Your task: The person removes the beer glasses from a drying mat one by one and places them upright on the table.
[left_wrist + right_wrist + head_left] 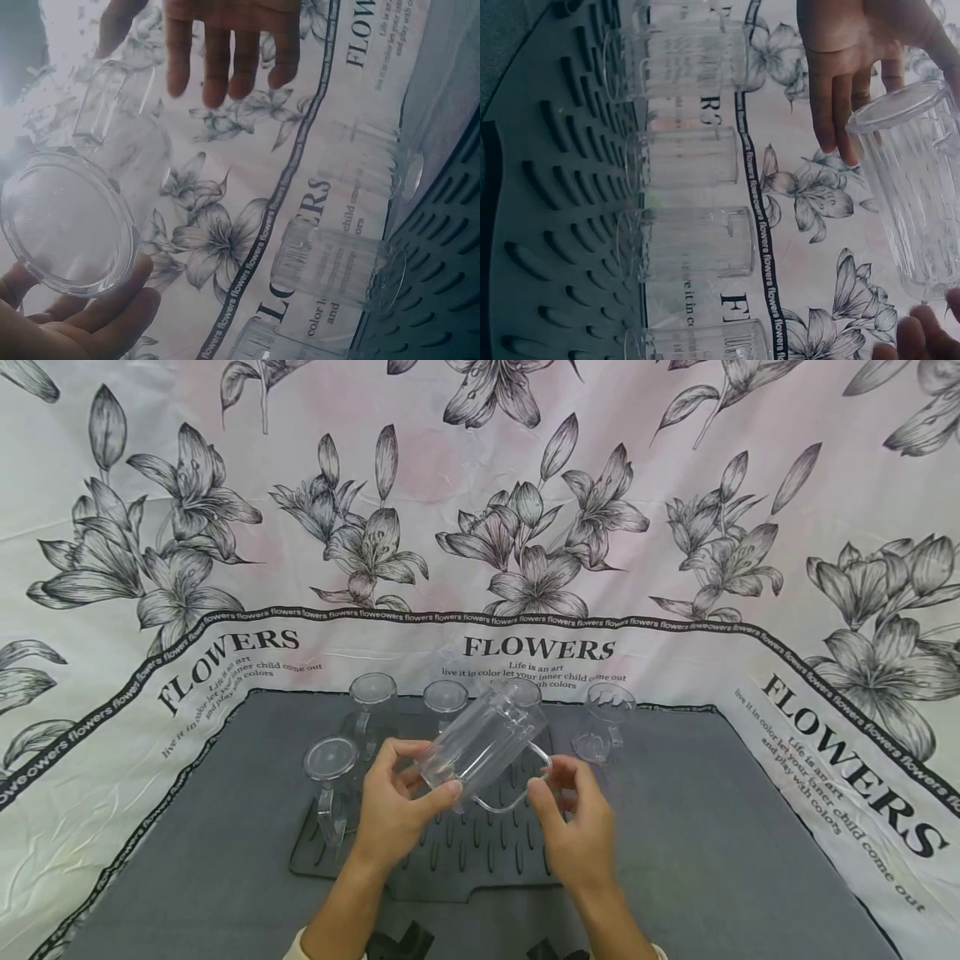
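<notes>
A clear glass mug (pixel 480 739) is held tilted above the dark ridged mat. My left hand (pixel 397 802) grips its lower left end, thumb on the near side; the left wrist view shows the fingers (pixel 112 315) round the mug's circular end (pixel 67 225). At the mug's handle (pixel 504 808) is my right hand (pixel 577 827), thumb and index finger pinching the outer bend. From the left wrist view, the other fingers of that right hand (pixel 232 52) hang down past the handle. In the right wrist view the mug (pixel 911 195) spans between both hands.
Several clear mugs stand around the ridged mat (pixel 431 889): one at the front left (pixel 330 760), others along the back (pixel 372 689), including one at the right (pixel 609 702). A flower-printed cloth (pixel 525 643) rises behind the grey table (pixel 712 860).
</notes>
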A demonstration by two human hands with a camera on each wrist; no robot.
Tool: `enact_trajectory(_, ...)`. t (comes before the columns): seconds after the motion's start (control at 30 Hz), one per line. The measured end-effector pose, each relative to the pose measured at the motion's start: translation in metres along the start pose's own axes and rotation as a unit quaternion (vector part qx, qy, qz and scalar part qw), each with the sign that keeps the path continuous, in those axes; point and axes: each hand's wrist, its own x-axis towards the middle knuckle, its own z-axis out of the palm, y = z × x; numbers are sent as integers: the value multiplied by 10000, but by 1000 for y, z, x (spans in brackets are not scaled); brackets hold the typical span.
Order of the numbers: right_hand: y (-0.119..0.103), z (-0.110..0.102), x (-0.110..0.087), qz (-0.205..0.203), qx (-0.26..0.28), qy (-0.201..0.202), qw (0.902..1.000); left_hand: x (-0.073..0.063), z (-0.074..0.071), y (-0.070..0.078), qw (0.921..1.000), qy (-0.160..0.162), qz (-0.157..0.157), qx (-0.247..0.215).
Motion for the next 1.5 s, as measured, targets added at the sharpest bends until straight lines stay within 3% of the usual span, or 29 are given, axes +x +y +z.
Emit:
enact_trajectory(0.13,-4,-1,0,499,234,-461,9974,0,1,-2,9997,-39,146,209)
enact_trajectory(0.4,-5,-5,3,619,907,-667,9917,-1,3,-6,9960,-415,330,718)
enact_trajectory(0.6,-7,-8,5,853,1680,-869,9782,-2,3,-7,9898,-577,198,1290)
enact_trajectory(0.73,-9,-9,5,778,1849,-888,9756,-2,9,5,9867,-605,68,1509)
enact_trajectory(0.87,-10,-9,5,732,1911,-898,9747,-2,10,5,9825,-570,-16,1775)
enact_trajectory(0.97,-11,-9,5,759,1998,-924,9725,-1,5,-9,9802,-599,62,1884)
enact_trajectory(1.2,-13,-10,3,977,2139,-945,9674,-2,7,-15,9730,-576,67,2235)
enact_trajectory(1.5,-19,-11,5,1243,2757,-1097,9468,-3,7,-20,9683,-598,-122,2423)
